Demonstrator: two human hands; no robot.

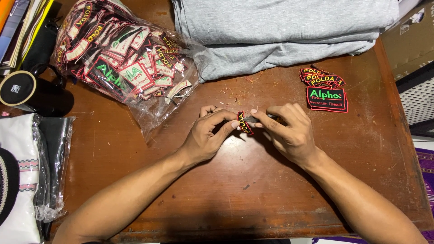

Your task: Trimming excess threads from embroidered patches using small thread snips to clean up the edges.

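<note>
Scuffed brown wooden worktop (253,180); folded grey cloth (280,27) at 12 o'clock, bagged patches (122,54) at 10, loose patches (325,90) at 2. Left grip (205,135) pinching small curved patch (244,123); right grip (289,131) clenched on slim metal tool (253,118).

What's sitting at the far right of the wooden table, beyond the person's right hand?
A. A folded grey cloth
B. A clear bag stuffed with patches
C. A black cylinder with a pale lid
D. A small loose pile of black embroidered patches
D: a small pile of black patches lies loose on the table beyond the right hand; the clear bag sits far left.
</note>
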